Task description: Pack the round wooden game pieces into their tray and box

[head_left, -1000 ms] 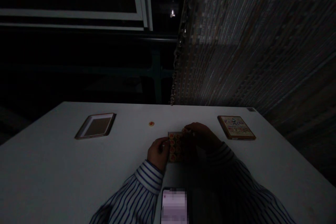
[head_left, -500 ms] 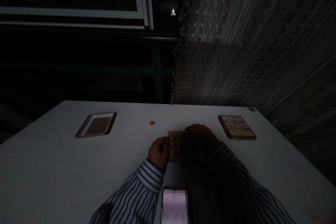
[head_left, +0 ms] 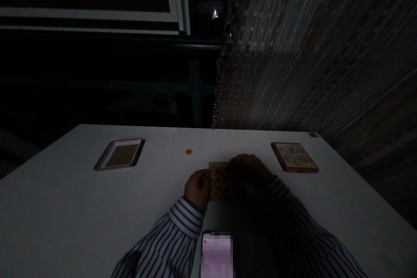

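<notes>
Several round xiangqi pieces (head_left: pixel 214 184) with red characters lie in rows in a small shallow tray (head_left: pixel 211 200) on the white table. At its left edge, my left hand (head_left: pixel 196 187) grips the side with curled fingers. My right hand (head_left: pixel 249 169) is bent over the tray's right part, fingers closed. Deep shadow hides its fingertips and the pieces under it, so what it holds cannot be made out. One loose xiangqi piece (head_left: pixel 188 152) rests on the table beyond my left hand.
An open shallow box part (head_left: pixel 138 155) lies at the left. A flat box with a printed cover (head_left: pixel 295 157) lies at the right. Near me is a phone (head_left: pixel 217 254) with a lit, blurred screen. A bead curtain (head_left: pixel 260 74) hangs behind the table (head_left: pixel 65 200).
Both hands and the tray stay in nearly the same place. The scene looks slightly darker over the tray.
</notes>
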